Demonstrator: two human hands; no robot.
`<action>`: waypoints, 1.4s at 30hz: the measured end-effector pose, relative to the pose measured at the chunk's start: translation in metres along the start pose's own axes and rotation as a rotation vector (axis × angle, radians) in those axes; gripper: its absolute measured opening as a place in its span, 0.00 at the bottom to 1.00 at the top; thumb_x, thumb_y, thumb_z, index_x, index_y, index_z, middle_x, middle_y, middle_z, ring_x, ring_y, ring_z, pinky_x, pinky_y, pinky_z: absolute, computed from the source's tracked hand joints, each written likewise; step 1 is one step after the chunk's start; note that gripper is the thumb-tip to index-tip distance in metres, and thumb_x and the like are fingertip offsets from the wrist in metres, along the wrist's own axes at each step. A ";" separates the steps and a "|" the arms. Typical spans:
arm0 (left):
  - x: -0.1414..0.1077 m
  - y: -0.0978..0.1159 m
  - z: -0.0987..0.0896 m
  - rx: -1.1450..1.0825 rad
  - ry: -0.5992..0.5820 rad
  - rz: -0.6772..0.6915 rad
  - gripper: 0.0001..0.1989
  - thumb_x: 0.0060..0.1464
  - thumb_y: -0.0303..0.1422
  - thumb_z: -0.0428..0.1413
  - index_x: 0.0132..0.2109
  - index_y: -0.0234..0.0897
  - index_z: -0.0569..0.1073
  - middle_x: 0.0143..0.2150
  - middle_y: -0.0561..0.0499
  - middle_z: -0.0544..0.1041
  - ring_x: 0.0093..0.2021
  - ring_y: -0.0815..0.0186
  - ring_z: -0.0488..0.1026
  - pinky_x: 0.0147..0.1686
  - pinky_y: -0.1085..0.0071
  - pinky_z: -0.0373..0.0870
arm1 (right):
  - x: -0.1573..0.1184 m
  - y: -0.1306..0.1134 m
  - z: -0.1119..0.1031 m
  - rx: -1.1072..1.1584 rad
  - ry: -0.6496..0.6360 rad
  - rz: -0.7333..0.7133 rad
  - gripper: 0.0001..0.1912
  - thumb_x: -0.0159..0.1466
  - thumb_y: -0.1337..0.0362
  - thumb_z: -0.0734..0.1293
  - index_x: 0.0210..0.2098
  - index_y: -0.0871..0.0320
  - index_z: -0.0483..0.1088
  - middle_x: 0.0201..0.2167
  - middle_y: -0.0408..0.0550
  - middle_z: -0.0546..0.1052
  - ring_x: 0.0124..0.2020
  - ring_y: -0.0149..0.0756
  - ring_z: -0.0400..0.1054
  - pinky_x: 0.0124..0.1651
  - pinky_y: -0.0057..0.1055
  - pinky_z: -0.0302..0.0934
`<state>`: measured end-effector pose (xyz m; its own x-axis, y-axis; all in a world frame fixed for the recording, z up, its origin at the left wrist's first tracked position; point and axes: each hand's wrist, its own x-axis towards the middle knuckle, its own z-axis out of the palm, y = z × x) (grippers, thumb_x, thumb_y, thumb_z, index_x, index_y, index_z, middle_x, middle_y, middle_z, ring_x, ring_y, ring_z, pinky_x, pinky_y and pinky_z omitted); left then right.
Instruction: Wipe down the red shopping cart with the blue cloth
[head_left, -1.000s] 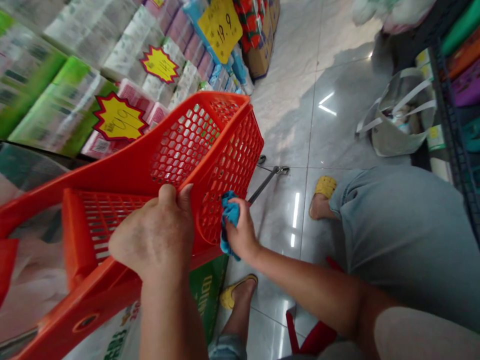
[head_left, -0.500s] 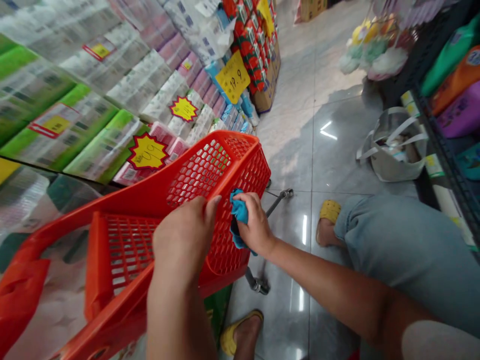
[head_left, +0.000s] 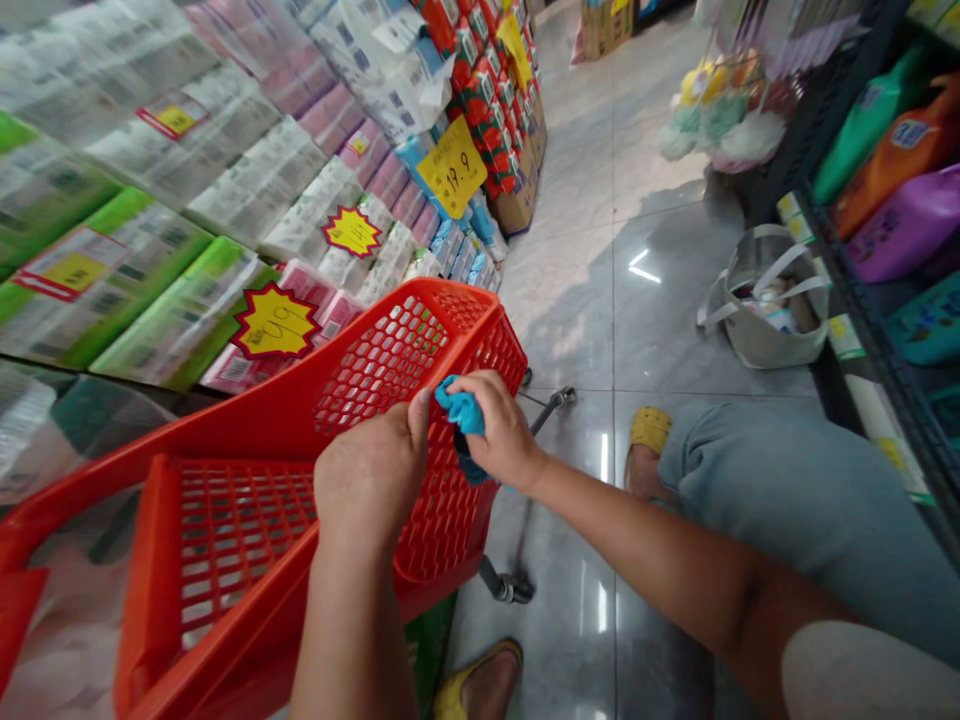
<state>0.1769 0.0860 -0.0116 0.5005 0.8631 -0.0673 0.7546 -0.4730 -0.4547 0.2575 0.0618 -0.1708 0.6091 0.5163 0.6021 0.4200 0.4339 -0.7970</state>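
Note:
A red plastic shopping cart (head_left: 225, 550) with mesh sides fills the lower left. My left hand (head_left: 375, 470) is wrapped round the cart's top edge, its thumb lying along the rim and its fingers out of sight. Just to its right, my right hand (head_left: 502, 430) grips a crumpled blue cloth (head_left: 461, 410) against the outside of the cart's mesh side. Part of the cloth hangs dark below the fingers.
Stacked tissue packs (head_left: 157, 260) with yellow price signs line the left. On the right are a shelf of coloured bottles (head_left: 911, 220) and a pale tote bag (head_left: 780, 320) on the tiled floor (head_left: 570, 270). Cart wheels stand near my yellow shoes (head_left: 651, 428).
The cart and the tissue packs sit slightly lower and further left in view. My right hand with the cloth has shifted up and left, closer to my left hand.

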 end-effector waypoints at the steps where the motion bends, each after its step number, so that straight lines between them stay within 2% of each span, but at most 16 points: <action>1: -0.001 0.000 0.001 0.004 0.009 -0.005 0.38 0.66 0.49 0.28 0.45 0.39 0.81 0.35 0.36 0.82 0.38 0.48 0.80 0.35 0.61 0.69 | 0.003 0.012 -0.004 -0.022 0.060 0.044 0.21 0.59 0.74 0.60 0.50 0.53 0.63 0.48 0.50 0.69 0.53 0.38 0.65 0.60 0.40 0.63; 3: -0.002 0.001 0.002 0.012 0.020 -0.011 0.38 0.66 0.49 0.28 0.45 0.38 0.80 0.35 0.36 0.82 0.38 0.47 0.80 0.34 0.61 0.68 | 0.006 0.033 -0.009 -0.071 0.197 0.155 0.23 0.57 0.74 0.59 0.51 0.54 0.61 0.48 0.51 0.69 0.54 0.39 0.64 0.62 0.43 0.61; 5: -0.004 0.001 0.003 0.018 0.026 -0.010 0.37 0.67 0.49 0.28 0.44 0.38 0.80 0.35 0.36 0.82 0.38 0.47 0.80 0.34 0.62 0.68 | 0.000 0.039 -0.007 -0.088 0.248 0.198 0.24 0.58 0.74 0.58 0.53 0.54 0.60 0.49 0.53 0.68 0.54 0.40 0.64 0.62 0.44 0.61; 9: -0.006 0.002 0.004 0.028 0.053 -0.018 0.37 0.67 0.48 0.28 0.44 0.39 0.80 0.34 0.37 0.82 0.37 0.47 0.80 0.32 0.63 0.66 | -0.033 0.009 0.011 -0.021 0.063 0.066 0.21 0.59 0.72 0.60 0.51 0.54 0.63 0.47 0.51 0.69 0.51 0.38 0.67 0.57 0.37 0.65; 11: -0.007 0.002 0.005 0.034 0.052 -0.023 0.37 0.67 0.49 0.28 0.44 0.38 0.80 0.35 0.36 0.82 0.37 0.47 0.80 0.31 0.63 0.66 | -0.043 0.005 0.015 0.012 0.000 0.029 0.19 0.59 0.71 0.60 0.49 0.53 0.64 0.46 0.50 0.70 0.50 0.37 0.67 0.56 0.36 0.65; 13: -0.009 0.002 0.005 0.038 0.029 -0.031 0.37 0.67 0.49 0.28 0.44 0.38 0.80 0.35 0.36 0.82 0.37 0.47 0.80 0.31 0.63 0.66 | -0.041 0.020 0.012 0.004 0.058 0.081 0.18 0.60 0.70 0.60 0.49 0.54 0.63 0.46 0.50 0.70 0.51 0.38 0.67 0.57 0.38 0.64; 16: -0.011 0.002 0.004 0.034 0.013 -0.042 0.37 0.67 0.49 0.29 0.43 0.38 0.80 0.35 0.37 0.82 0.37 0.47 0.80 0.32 0.62 0.67 | -0.032 0.058 0.002 -0.052 0.239 0.247 0.19 0.61 0.70 0.58 0.52 0.55 0.59 0.48 0.54 0.68 0.53 0.41 0.64 0.61 0.45 0.60; 18: -0.012 0.003 0.003 0.029 0.025 -0.039 0.37 0.67 0.49 0.29 0.42 0.38 0.80 0.35 0.37 0.82 0.37 0.48 0.80 0.32 0.63 0.66 | -0.036 0.068 0.003 -0.073 0.308 0.329 0.20 0.61 0.70 0.57 0.53 0.56 0.58 0.49 0.56 0.67 0.54 0.42 0.63 0.62 0.49 0.58; 20: -0.012 0.003 0.003 0.025 0.034 -0.040 0.37 0.67 0.49 0.29 0.43 0.39 0.80 0.36 0.37 0.82 0.38 0.48 0.80 0.32 0.64 0.66 | -0.052 0.058 0.013 -0.065 0.300 0.358 0.20 0.59 0.70 0.59 0.51 0.56 0.59 0.48 0.55 0.67 0.53 0.42 0.63 0.61 0.48 0.60; 23: -0.013 0.003 0.006 0.025 0.041 -0.047 0.37 0.67 0.50 0.29 0.43 0.39 0.80 0.35 0.38 0.82 0.37 0.49 0.80 0.30 0.65 0.64 | -0.084 0.032 0.030 -0.022 0.219 0.368 0.19 0.57 0.70 0.61 0.48 0.54 0.62 0.45 0.50 0.70 0.49 0.39 0.67 0.56 0.40 0.64; 25: -0.014 0.002 0.008 0.035 0.053 -0.055 0.37 0.67 0.50 0.29 0.42 0.39 0.80 0.35 0.39 0.82 0.37 0.49 0.80 0.29 0.66 0.62 | -0.094 0.030 0.033 -0.008 0.214 0.415 0.18 0.56 0.70 0.61 0.46 0.53 0.63 0.43 0.48 0.71 0.47 0.37 0.68 0.55 0.38 0.65; 29: -0.019 0.001 0.012 0.057 0.079 -0.043 0.36 0.68 0.49 0.29 0.41 0.40 0.79 0.34 0.41 0.82 0.35 0.49 0.80 0.28 0.66 0.58 | -0.078 0.061 0.020 -0.039 0.363 0.596 0.18 0.57 0.69 0.58 0.47 0.55 0.59 0.43 0.50 0.70 0.46 0.40 0.66 0.58 0.46 0.61; 31: -0.023 0.000 0.013 0.060 0.093 -0.036 0.35 0.68 0.49 0.29 0.41 0.41 0.79 0.34 0.42 0.82 0.34 0.50 0.79 0.27 0.67 0.56 | -0.070 0.067 0.016 -0.048 0.421 0.652 0.18 0.57 0.69 0.58 0.47 0.55 0.58 0.43 0.52 0.70 0.46 0.41 0.66 0.58 0.49 0.60; 34: -0.032 -0.002 0.017 0.063 0.113 -0.049 0.35 0.68 0.49 0.29 0.39 0.41 0.78 0.32 0.42 0.82 0.32 0.52 0.79 0.26 0.68 0.53 | -0.066 0.042 0.018 -0.025 0.429 0.644 0.18 0.57 0.67 0.59 0.48 0.55 0.59 0.44 0.52 0.71 0.45 0.41 0.67 0.55 0.46 0.63; 38: -0.048 -0.007 0.022 0.064 0.137 -0.042 0.33 0.68 0.49 0.31 0.36 0.41 0.77 0.31 0.43 0.81 0.30 0.54 0.78 0.25 0.68 0.47 | -0.046 0.001 0.011 0.018 0.387 0.533 0.18 0.58 0.65 0.61 0.49 0.53 0.62 0.48 0.51 0.72 0.49 0.39 0.68 0.57 0.41 0.63; 42: -0.059 -0.007 0.024 0.058 0.187 0.011 0.31 0.69 0.48 0.33 0.36 0.40 0.76 0.32 0.44 0.81 0.31 0.56 0.78 0.25 0.68 0.44 | -0.010 -0.005 -0.014 -0.008 0.474 0.518 0.17 0.59 0.65 0.60 0.49 0.54 0.61 0.48 0.53 0.71 0.50 0.40 0.67 0.60 0.44 0.60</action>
<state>0.1314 0.0425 -0.0254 0.5824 0.8077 0.0916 0.7260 -0.4662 -0.5054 0.2589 0.0441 -0.1739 0.9591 0.2766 0.0607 0.0005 0.2127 -0.9771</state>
